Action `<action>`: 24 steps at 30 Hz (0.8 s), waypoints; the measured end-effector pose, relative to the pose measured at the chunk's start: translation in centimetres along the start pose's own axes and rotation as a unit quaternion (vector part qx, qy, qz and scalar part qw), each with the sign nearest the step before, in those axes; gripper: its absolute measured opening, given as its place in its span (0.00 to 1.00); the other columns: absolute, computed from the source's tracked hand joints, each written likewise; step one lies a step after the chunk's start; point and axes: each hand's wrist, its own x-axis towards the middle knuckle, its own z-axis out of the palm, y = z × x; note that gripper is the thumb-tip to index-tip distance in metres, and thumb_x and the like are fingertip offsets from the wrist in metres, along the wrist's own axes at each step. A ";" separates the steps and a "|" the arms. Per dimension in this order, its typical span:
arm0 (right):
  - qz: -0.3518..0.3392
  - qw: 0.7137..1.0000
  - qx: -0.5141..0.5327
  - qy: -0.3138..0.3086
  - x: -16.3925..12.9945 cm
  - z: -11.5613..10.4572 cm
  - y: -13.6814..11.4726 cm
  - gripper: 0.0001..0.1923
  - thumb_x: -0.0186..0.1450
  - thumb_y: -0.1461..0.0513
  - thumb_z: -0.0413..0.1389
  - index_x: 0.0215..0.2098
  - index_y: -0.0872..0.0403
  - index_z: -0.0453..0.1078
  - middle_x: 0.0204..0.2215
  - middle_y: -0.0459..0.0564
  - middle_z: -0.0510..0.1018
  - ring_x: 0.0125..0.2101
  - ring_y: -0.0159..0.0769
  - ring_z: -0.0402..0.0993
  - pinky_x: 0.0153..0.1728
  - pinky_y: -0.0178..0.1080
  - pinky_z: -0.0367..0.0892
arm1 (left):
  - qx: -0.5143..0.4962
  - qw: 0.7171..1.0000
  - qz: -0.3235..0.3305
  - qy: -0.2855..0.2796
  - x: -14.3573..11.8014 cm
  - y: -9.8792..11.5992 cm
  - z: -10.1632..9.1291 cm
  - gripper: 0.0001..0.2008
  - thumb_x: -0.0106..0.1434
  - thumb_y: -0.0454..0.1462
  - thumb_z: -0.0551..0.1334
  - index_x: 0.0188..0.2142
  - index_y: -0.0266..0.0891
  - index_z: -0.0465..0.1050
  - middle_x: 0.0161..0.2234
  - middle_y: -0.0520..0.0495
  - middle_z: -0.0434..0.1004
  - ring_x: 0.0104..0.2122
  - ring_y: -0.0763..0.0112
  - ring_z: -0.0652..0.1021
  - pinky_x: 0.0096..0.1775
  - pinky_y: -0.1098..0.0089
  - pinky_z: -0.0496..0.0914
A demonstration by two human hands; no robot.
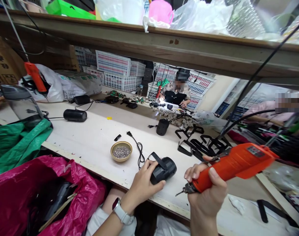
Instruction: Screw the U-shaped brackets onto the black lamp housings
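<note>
My left hand (pixel 141 183) grips a black cylindrical device (pixel 164 168) lying on the white workbench (pixel 95 141) near its front edge; a black bracket sticks up from the device. My right hand (pixel 205 188) is closed around an orange electric screwdriver (pixel 234 164), whose bit points left and down, a short way right of the device. A cable runs up from the screwdriver's rear. A small brass bowl of screws (pixel 121 151) sits just left of the device, beside a coiled black cord (pixel 139 150).
A heap of black brackets (pixel 201 144) lies behind my right hand. More black cylinders (pixel 74 115) (pixel 162 127) stand further back. Red (pixel 28 186) and green (pixel 16 141) bags sit at the left. Another person (pixel 177 93) works at the far end, before stacked crates.
</note>
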 end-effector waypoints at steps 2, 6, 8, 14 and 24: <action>0.001 1.000 -0.001 0.003 0.0 0.1 0.0 0.18 0.61 0.55 0.58 0.45 0.56 0.68 0.15 0.41 0.67 0.15 0.34 0.61 0.18 0.35 0.64 | 0.000 1.000 0.009 -0.001 -0.1 -0.2 0.0 0.27 0.61 0.44 0.66 0.59 0.44 0.67 0.52 0.42 0.68 0.51 0.55 0.75 0.54 0.54 0.72; 0.003 1.000 0.001 0.005 -0.1 0.3 0.0 0.17 0.61 0.55 0.58 0.45 0.56 0.67 0.15 0.41 0.66 0.14 0.34 0.60 0.18 0.35 0.64 | 0.001 0.998 0.063 -0.011 -0.5 -0.7 0.0 0.22 0.63 0.44 0.67 0.56 0.48 0.72 0.56 0.42 0.66 0.59 0.56 0.70 0.60 0.57 0.68; 0.001 1.000 0.005 0.003 0.0 0.4 0.0 0.17 0.61 0.55 0.58 0.45 0.56 0.67 0.15 0.41 0.66 0.14 0.34 0.60 0.18 0.35 0.63 | -0.004 0.997 0.075 -0.020 -0.7 -0.9 0.0 0.21 0.64 0.45 0.67 0.56 0.49 0.74 0.58 0.43 0.66 0.61 0.56 0.69 0.62 0.57 0.67; -0.020 1.000 0.010 0.020 0.4 1.0 0.0 0.16 0.60 0.56 0.57 0.44 0.56 0.67 0.15 0.40 0.66 0.14 0.34 0.60 0.18 0.36 0.63 | -0.014 0.996 0.084 -0.002 -0.6 -1.1 0.2 0.20 0.62 0.42 0.69 0.53 0.45 0.74 0.57 0.41 0.69 0.60 0.57 0.71 0.61 0.58 0.68; -0.078 0.995 0.041 0.051 0.7 2.4 0.9 0.15 0.59 0.55 0.57 0.42 0.55 0.68 0.15 0.39 0.66 0.13 0.34 0.59 0.17 0.37 0.62 | -0.023 0.997 0.070 0.026 -0.8 -2.1 1.2 0.31 0.56 0.37 0.72 0.57 0.45 0.64 0.54 0.44 0.73 0.54 0.59 0.76 0.57 0.58 0.72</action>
